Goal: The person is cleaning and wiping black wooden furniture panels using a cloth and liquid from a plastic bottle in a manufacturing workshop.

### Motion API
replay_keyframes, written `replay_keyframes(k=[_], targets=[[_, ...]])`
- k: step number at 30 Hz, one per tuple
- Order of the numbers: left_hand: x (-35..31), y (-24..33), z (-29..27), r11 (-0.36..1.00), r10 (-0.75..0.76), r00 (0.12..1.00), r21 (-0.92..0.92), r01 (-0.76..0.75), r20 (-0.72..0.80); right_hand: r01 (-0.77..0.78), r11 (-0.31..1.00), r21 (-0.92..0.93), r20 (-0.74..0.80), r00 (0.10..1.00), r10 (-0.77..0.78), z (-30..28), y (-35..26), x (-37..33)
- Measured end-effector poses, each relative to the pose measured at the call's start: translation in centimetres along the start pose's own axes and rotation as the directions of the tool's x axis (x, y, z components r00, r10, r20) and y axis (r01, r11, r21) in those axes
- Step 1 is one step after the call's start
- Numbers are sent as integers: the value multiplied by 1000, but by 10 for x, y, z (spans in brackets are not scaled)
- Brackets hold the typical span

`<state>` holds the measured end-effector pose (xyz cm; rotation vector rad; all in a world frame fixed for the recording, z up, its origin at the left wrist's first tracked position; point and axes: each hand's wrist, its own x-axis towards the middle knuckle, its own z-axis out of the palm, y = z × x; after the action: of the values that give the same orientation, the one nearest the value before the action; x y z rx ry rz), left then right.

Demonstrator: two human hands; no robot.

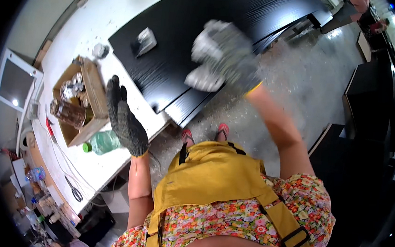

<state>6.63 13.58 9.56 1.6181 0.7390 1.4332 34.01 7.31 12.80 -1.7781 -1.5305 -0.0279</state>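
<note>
My left hand [126,120], in a dark grey work glove, is held beside a cardboard box [99,90] with its fingers stretched out and nothing in them. Just below the box, a clear green-tinted plastic bottle [104,142] with a green cap lies on its side, next to my left wrist. My right hand [237,57], gloved as well and smeared by motion, grips a crumpled whitish cloth [205,79] over a glossy black wood-grain panel [181,41]. Farther left on that panel sits a small dark piece with a whitish wrapping [146,42].
The white table [123,6] carries a crumpled grey-white lump [100,51], scissors [74,189] and a red-handled tool [49,126]. Jars in foil or brown wrap [68,112] fill the box. Black boards [371,95] stand at the right. Another person [340,18] stands at the far right.
</note>
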Motion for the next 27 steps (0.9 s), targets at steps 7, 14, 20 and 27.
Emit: replay_keyframes(k=[7,14,20,27], targets=[[-8,28,2,994,-79,978,-62,92,192,248,955,-163,104,967,-233,31,36,-23],[-36,36,12,968,-244,966,-36,248,85,80,668,-740,-41,986,-163,-112,194,46],[-52,52,4,960,-253,967,-125,250,-8,25,654,-756,11,1000,-25,-171,288,76],[-48,41,49,866,-261,931,-364,342,254,-209,844,495,296,953,63,-41,31,12]])
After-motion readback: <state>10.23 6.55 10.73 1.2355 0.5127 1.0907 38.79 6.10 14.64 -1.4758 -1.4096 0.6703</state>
